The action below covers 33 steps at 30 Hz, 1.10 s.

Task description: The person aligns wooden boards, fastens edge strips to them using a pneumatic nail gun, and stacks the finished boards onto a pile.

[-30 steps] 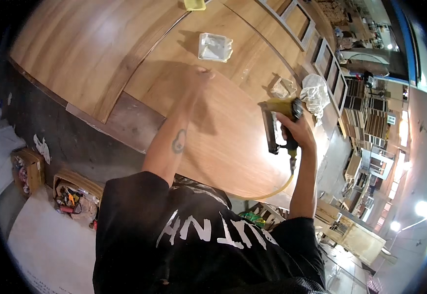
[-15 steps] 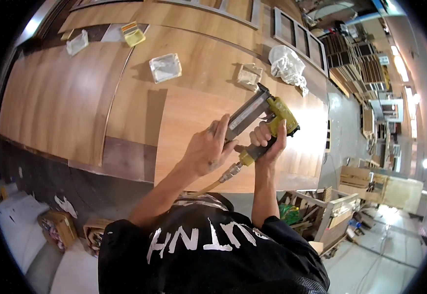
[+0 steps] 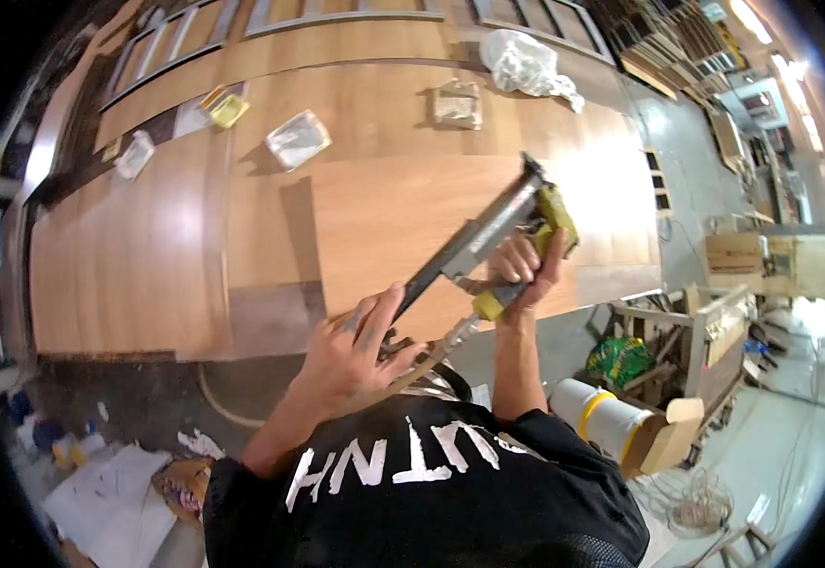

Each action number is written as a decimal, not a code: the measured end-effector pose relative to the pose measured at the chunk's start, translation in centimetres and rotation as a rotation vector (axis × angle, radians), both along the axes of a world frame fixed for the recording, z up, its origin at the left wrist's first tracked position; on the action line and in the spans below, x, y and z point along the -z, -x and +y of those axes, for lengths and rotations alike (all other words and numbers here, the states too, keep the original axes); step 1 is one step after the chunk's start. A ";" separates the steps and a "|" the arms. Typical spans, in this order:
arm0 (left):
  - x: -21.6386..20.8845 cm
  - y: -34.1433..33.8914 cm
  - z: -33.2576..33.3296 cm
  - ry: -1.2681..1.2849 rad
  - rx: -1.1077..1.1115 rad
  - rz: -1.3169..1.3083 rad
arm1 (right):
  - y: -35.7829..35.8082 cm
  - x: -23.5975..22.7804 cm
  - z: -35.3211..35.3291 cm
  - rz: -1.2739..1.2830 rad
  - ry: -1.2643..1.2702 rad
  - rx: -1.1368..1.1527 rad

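A yellow and black air nail gun [image 3: 550, 216] is held up over a wooden panel [image 3: 389, 204], its nose pointing away from me. My right hand [image 3: 528, 273] wraps round the gun's handle, where an air hose [image 3: 458, 336] joins at the bottom. My left hand [image 3: 351, 355] grips the rear end of the long dark magazine [image 3: 474, 244], which is slid back toward me. I cannot make out whether nails lie in it.
Behind the panel lie a white tray [image 3: 299, 140], a small yellow box [image 3: 225, 108], a torn pack [image 3: 457, 104] and a crumpled plastic bag [image 3: 526, 64]. Metal frames [image 3: 342, 13] rest at the far side. White buckets [image 3: 602, 417] and a wooden cart [image 3: 701, 331] stand at lower right.
My left hand has drawn back toward my body, pulling the magazine section out rearward. The right hand still holds the gun's handle. My view has shifted.
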<state>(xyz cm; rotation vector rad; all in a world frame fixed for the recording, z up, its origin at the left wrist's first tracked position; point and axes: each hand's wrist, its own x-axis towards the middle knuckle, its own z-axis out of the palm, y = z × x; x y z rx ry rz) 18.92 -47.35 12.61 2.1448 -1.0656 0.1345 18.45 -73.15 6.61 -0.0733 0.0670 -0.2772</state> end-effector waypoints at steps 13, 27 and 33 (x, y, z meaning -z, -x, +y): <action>7.9 4.9 -2.5 0.637 -0.101 0.916 | 15.1 -0.8 1.4 0.391 0.681 0.204; 19.3 1.3 13.1 0.603 -0.813 0.933 | 40.5 6.2 -6.0 1.404 0.587 0.605; 20.1 -8.5 7.7 0.371 -0.653 0.578 | 41.7 6.9 -6.3 1.562 0.685 0.544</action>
